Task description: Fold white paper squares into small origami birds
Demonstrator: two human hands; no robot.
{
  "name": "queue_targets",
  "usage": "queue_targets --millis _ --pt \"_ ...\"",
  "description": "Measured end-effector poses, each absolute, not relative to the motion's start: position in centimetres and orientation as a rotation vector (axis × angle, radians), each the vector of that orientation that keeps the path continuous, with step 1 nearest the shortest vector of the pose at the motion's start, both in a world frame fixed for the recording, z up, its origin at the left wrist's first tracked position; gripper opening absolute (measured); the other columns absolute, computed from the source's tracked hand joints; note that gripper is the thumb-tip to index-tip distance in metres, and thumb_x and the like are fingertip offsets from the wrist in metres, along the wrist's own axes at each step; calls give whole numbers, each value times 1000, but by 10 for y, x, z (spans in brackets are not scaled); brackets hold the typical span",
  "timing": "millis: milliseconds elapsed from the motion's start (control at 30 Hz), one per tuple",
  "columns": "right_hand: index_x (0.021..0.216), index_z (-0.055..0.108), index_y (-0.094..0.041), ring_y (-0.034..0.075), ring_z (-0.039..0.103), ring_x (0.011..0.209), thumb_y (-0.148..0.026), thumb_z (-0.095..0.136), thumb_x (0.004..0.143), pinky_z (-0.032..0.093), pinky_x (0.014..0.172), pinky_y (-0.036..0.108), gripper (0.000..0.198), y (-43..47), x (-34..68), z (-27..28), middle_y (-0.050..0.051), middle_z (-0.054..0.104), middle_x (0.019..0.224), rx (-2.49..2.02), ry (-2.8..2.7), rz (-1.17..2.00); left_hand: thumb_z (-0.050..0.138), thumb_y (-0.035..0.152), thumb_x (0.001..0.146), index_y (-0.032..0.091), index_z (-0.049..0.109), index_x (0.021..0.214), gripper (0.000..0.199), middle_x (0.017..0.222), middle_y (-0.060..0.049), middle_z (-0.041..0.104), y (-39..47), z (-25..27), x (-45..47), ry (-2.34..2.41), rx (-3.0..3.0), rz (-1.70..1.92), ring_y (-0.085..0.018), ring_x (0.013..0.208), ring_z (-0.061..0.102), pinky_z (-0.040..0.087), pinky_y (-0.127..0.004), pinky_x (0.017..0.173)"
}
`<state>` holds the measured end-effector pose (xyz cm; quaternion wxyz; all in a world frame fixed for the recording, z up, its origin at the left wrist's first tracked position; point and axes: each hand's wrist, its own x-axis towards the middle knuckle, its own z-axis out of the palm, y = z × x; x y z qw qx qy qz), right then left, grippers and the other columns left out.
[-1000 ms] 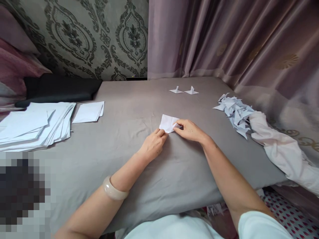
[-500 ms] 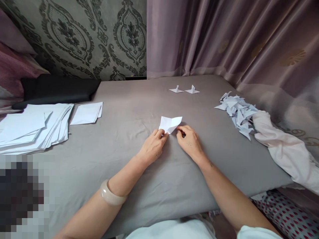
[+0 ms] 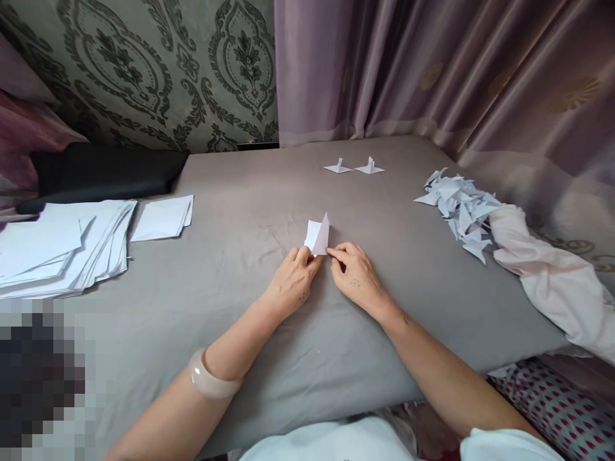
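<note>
A small white sheet of paper (image 3: 320,235), partly folded, lies on the grey cloth in front of me. Its right flap stands up and leans inward, with a pointed top. My left hand (image 3: 296,274) presses the paper's lower left edge, fingers bent and closed on it. With thumb and forefinger pinched together, my right hand (image 3: 354,272) touches the lower right corner of the raised flap. The fingertips partly hide the paper's near edge.
Two folded paper cranes (image 3: 369,166) stand at the back. A heap of folded paper pieces (image 3: 459,205) lies right, beside a pale cloth (image 3: 552,275). Stacks of white paper (image 3: 108,237) and smaller sheets (image 3: 162,218) lie left, before a black folded item (image 3: 106,173).
The paper's right side has swung up and inward to the left, where before it lay spread out. My right hand has moved slightly left with it. The left hand stays at the near edge.
</note>
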<state>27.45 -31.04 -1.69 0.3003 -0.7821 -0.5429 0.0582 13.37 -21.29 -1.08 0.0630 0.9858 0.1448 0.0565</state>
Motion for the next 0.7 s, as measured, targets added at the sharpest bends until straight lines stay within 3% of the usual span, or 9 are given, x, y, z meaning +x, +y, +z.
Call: queue_targets --millis 267,400,567,700 --pt "113 68 -22 20 56 94 -12 46 84 43 87 34 37 -312 271 -14 7 62 100 -2164 -1485 163 36 -1 82 12 45 136 57 105 -13 53 -211 -13 131 413 2926 239 -23 89 46 45 -36 85" --pt "113 65 -21 21 54 96 -14 44 87 40 83 33 34 -314 265 -10 8 60 103 -2210 -1564 128 37 1 84 13 50 134 53 102 -13 56 -211 -14 129 446 2855 326 -23 88 49 47 -36 82" --pt "122 58 -15 24 51 94 -21 44 91 37 80 36 35 -317 253 -1 12 58 104 -2301 -1719 -15 42 4 82 16 66 100 32 99 -8 64 -211 -10 125 570 2516 545 -18 84 57 49 -30 78" --pt "128 52 -9 26 49 95 -27 41 93 36 83 39 41 -319 243 3 14 58 105 -2334 -1782 -94 50 4 74 17 59 89 22 91 -4 65 -212 -3 126 768 2267 604 -14 73 60 49 -26 68"
